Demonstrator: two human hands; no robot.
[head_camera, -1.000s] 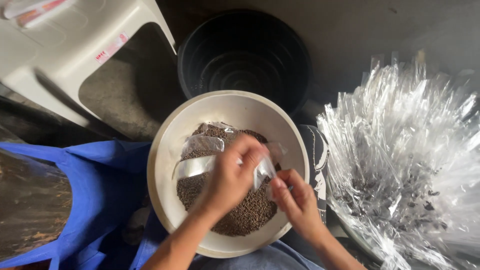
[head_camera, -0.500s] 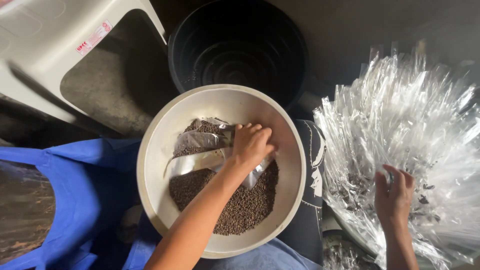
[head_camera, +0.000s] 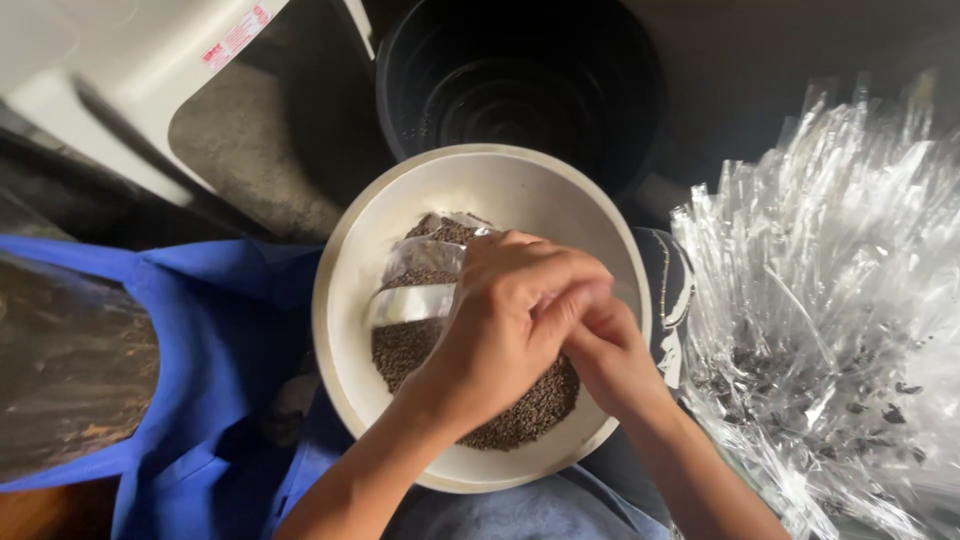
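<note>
A wide cream bowl (head_camera: 470, 180) rests on my lap and holds a heap of small dark brown seeds (head_camera: 410, 345). A small clear plastic packet (head_camera: 415, 285), partly filled with seeds, lies over the heap. My left hand (head_camera: 515, 320) grips the packet's right end above the seeds. My right hand (head_camera: 610, 355) is tucked just under and behind the left one, fingers closed at the same end of the packet. What the right fingers pinch is hidden by the left hand.
A black bucket (head_camera: 520, 80) stands behind the bowl. A pile of empty clear plastic bags (head_camera: 830, 300) fills the right side. A blue bag (head_camera: 200, 330) with brown contents lies at the left. A white plastic stool (head_camera: 150, 70) is at the top left.
My right hand has come back from the pile of clear bags on the right and joined my left hand at the packet over the bowl. The view has shifted slightly.
</note>
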